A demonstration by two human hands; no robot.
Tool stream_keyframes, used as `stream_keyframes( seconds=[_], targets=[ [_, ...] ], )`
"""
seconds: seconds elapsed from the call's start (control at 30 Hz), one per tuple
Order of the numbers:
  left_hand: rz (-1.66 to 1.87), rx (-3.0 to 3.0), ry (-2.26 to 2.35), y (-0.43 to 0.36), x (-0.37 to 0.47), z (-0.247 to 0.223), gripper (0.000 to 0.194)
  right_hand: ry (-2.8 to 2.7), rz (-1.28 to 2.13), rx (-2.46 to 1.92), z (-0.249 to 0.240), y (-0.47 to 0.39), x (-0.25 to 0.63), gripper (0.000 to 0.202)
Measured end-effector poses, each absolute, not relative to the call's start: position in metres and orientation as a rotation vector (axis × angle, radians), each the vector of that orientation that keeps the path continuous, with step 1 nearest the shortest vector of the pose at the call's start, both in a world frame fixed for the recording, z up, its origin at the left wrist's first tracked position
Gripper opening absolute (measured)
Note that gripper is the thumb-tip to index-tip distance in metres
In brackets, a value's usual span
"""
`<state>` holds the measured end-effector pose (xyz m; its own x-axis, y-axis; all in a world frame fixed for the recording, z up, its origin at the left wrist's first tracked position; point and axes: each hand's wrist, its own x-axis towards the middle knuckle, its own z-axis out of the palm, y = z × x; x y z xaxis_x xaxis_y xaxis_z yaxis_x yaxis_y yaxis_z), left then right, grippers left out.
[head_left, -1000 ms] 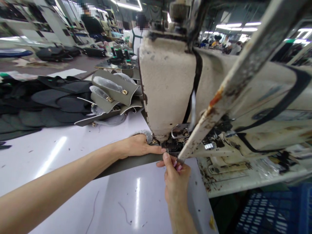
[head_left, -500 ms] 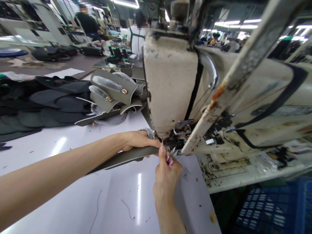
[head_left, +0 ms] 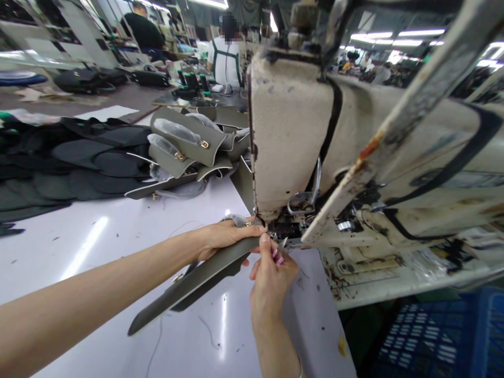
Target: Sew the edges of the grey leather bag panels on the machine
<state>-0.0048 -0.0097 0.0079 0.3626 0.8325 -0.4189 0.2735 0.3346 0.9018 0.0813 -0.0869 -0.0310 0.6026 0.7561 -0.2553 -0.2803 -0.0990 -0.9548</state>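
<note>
My left hand (head_left: 224,237) is closed on a grey-olive bag panel (head_left: 189,286), thumb on top and fingertips showing beneath it. The panel has a pale edge and slants down to the left from under the head of a sewing machine (head_left: 291,136). Beside the left fingers, clear wrap and a bit of gold hardware show. My right hand (head_left: 273,286) is closed around small pink-handled thread snips (head_left: 279,256), blades pointing up. Its thumb and finger meet at the panel's edge near the needle area. The needle itself is hidden.
Left of the machine lies a pile of grey bag panels (head_left: 189,142) with wrapped handles, next to stacked black pieces (head_left: 79,152). Loose threads lie on the white tabletop (head_left: 118,283). A rusty bar (head_left: 378,142) crosses before the machine. A blue basket (head_left: 433,336) stands lower right.
More of the panel shows, its free end now swung out toward the lower left. A shiny metal lever on the machine has dropped. The view has shifted slightly; both hands stay near the needle area.
</note>
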Motion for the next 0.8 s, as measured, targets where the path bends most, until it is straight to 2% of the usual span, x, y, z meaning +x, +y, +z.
stream_keyframes(
  seconds=[0.07,0.17,0.4,0.8],
  targets=[
    [0.364,1.073,1.139,-0.013,-0.008,0.016,0.045,-0.424,0.937,-1.405,-0.03,-0.088,0.084,0.043],
    [0.344,0.828,1.097,-0.028,-0.003,0.017,0.05,-0.456,0.91,-1.417,-0.032,-0.09,0.088,0.039],
    [0.665,0.559,1.199,-0.062,0.026,0.007,0.063,-0.51,0.845,-1.433,-0.033,-0.092,0.098,0.041],
    [0.999,0.417,1.153,-0.085,0.053,-0.002,0.061,-0.561,1.095,-1.287,-0.022,-0.094,0.132,0.031]
  ],
)
